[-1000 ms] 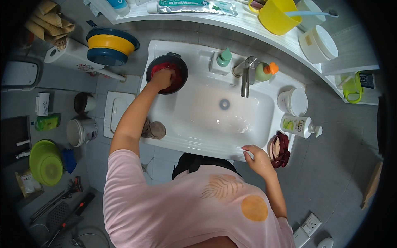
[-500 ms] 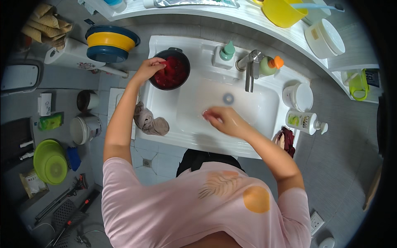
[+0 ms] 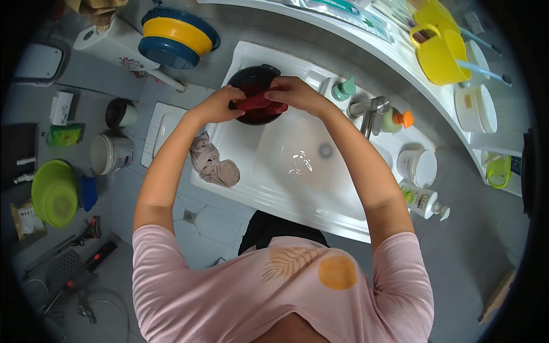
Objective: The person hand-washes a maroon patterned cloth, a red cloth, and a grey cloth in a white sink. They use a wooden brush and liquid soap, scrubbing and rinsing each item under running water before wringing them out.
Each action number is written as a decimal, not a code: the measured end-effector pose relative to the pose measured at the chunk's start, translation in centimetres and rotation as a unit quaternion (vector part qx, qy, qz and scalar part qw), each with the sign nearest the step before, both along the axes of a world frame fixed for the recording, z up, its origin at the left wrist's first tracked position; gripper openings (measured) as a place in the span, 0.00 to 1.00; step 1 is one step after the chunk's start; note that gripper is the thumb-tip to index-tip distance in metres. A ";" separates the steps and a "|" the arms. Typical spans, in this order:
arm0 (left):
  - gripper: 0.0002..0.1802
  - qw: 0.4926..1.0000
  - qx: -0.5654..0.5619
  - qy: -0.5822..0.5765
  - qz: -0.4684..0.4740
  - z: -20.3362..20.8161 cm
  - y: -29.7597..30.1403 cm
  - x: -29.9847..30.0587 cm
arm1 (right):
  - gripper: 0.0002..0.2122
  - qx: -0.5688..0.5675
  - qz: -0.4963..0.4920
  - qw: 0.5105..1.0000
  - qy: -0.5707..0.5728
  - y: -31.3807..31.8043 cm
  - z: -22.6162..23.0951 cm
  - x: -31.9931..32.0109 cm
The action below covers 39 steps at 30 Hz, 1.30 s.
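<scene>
A wet red cloth is stretched between my hands over a round black basin at the sink's back left corner. My left hand is closed on the cloth's left end. At its right end, my right hand grips it with fingers and thumb. The basin holds dark reddish contents, partly hidden by hands and cloth. It stands on the ledge of the white sink, whose bowl has some shallow water around the drain.
A bunched grey-brown cloth lies on the sink's left edge. Behind the bowl stand a green-topped dispenser, a metal faucet and an orange-pump bottle. A white jar and white pump bottle are at right. A shelf curves overhead.
My right hand has moved from over the sink bowl, up and left to the basin, and taken hold of the red cloth. The cloth is now raised between both hands. The view has shifted.
</scene>
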State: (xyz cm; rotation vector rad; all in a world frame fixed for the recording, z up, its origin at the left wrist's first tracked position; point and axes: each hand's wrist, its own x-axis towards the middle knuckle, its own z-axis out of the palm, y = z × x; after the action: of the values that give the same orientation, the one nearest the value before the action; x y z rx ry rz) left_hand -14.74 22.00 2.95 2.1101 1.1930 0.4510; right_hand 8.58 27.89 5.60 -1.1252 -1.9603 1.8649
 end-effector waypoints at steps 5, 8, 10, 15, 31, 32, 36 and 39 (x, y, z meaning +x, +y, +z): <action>0.08 0.955 -0.128 -0.235 0.128 0.4 0.8 0.0 | 0.06 -0.085 -0.118 0.976 0.161 0.4 0.0 0.2; 0.05 0.855 -0.293 -0.384 0.190 0.7 0.5 0.2 | 0.06 -0.154 -0.138 0.968 0.142 0.0 1.1 -0.4; 0.04 0.795 -0.330 -0.466 0.203 0.7 0.0 0.6 | 0.06 -0.185 -0.127 0.968 0.111 -0.6 1.9 -1.0; 0.06 0.740 -0.332 -0.526 0.256 1.3 -0.4 1.6 | 0.08 -0.142 -0.107 0.977 0.116 -0.1 0.4 -0.8; 0.09 0.837 0.289 -0.044 0.462 1.2 -1.3 3.7 | 0.11 0.540 -0.119 0.830 -0.073 -4.4 2.2 -1.2; 0.10 0.837 0.196 -0.126 0.495 0.1 -1.0 3.8 | 0.11 0.541 -0.118 0.829 -0.077 -4.7 1.8 -1.3; 0.10 0.760 0.016 -0.397 0.514 -3.2 -0.7 4.6 | 0.11 0.521 -0.129 0.840 -0.080 -5.2 0.4 -1.5; 0.11 0.799 0.191 -0.300 0.484 -2.0 -1.0 5.0 | 0.11 0.447 -0.186 0.873 -0.054 -4.4 -0.3 -0.8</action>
State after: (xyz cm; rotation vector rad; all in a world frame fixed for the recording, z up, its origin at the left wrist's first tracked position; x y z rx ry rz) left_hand -9.74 20.98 0.92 1.2430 1.7759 1.7910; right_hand 7.81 23.47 5.30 -1.1531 -2.0749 0.5575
